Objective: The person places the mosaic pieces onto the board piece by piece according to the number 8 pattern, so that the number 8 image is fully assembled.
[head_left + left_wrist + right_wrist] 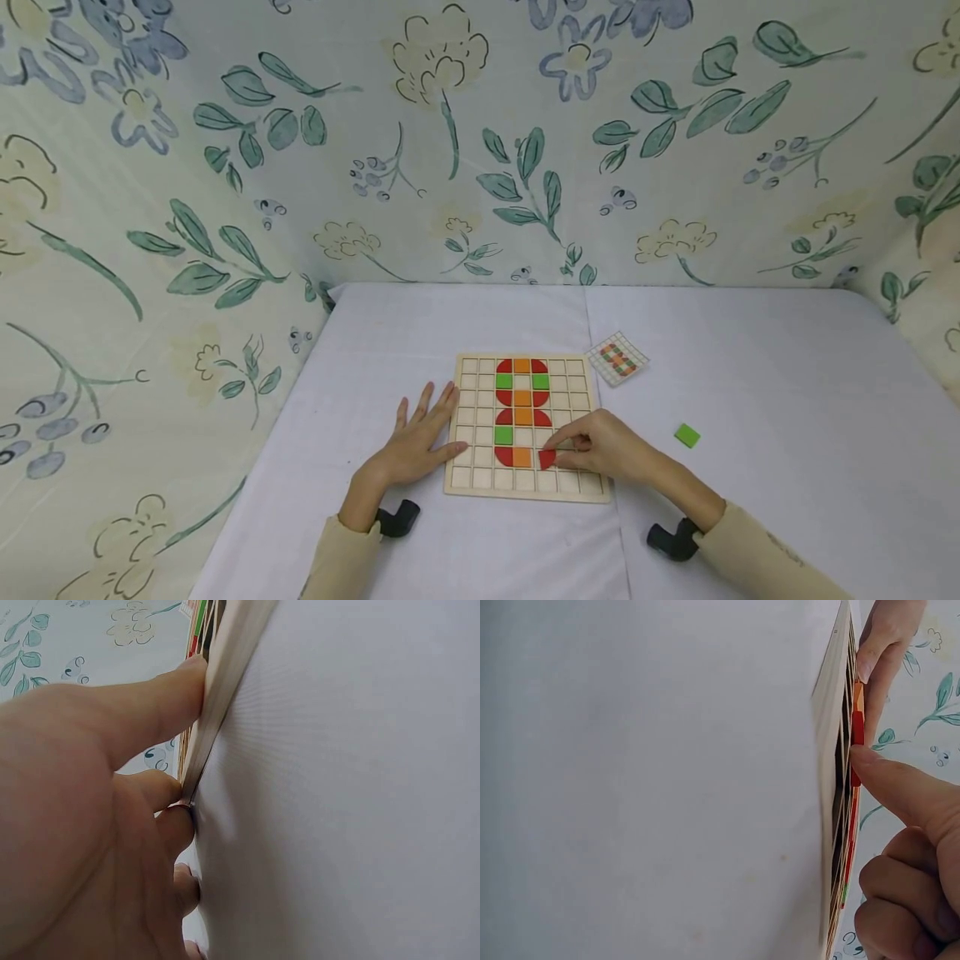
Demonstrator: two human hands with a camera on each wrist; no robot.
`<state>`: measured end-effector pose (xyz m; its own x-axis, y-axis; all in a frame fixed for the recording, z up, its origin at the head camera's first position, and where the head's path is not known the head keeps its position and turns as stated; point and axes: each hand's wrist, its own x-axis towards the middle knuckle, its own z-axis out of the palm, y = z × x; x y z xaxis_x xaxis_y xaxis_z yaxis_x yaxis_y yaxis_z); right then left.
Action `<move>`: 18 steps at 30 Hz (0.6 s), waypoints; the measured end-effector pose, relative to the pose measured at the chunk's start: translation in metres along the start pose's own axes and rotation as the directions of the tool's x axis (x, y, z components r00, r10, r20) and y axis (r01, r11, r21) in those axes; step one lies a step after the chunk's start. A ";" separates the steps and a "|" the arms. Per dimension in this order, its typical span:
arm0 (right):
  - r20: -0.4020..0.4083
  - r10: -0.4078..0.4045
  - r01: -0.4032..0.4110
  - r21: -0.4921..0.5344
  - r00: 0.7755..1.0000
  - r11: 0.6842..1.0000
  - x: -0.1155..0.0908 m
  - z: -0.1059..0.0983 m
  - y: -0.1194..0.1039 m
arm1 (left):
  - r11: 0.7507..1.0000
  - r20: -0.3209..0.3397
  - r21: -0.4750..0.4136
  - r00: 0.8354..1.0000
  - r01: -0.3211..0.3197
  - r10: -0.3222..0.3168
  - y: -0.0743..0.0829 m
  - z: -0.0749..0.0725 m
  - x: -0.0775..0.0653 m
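Observation:
A square wooden grid board (pixel 577 383) lies on the table. Red rounded tiles (pixel 504 398), orange square tiles (pixel 522 367) and green square tiles (pixel 504 436) sit in its middle columns. My left hand (pixel 412 442) is spread flat at the board's left edge; its thumb touches the rim in the left wrist view. With thumb and index finger, my right hand (pixel 611 450) pinches a red tile (pixel 547 459) over the cell right of the lowest orange tile. In the right wrist view this red tile (pixel 857 731) shows edge-on, slightly above the grid, the other fingers curled.
A small pattern card (pixel 618 359) lies by the board's upper right corner. One loose green tile (pixel 687 435) is on the white cloth (pixel 787 400) to the right. Floral fabric (pixel 450 208) rises behind the table. Black devices (pixel 400 518) are worn at both wrists.

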<state>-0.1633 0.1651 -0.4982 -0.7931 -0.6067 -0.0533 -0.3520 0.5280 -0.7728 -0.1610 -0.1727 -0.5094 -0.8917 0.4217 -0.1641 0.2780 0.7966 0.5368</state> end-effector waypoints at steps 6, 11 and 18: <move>0.007 -0.001 0.001 -0.002 1.000 1.000 0.003 0.001 -0.002 | 1.000 -0.002 -0.002 1.000 0.000 0.000 0.001 0.000 0.000; 0.002 -0.041 0.041 0.014 0.999 0.999 0.010 0.008 -0.009 | 1.000 -0.005 0.000 1.000 0.005 -0.005 0.001 -0.001 0.000; -0.058 -0.042 0.043 0.016 0.997 0.999 0.023 0.022 -0.020 | 1.000 -0.005 0.008 1.000 0.013 -0.013 0.002 0.000 0.001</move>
<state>-0.1632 0.1274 -0.4983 -0.8053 -0.5926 0.0159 -0.3777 0.4922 -0.7843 -0.1609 -0.1708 -0.5082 -0.8968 0.4096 -0.1670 0.2695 0.8054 0.5280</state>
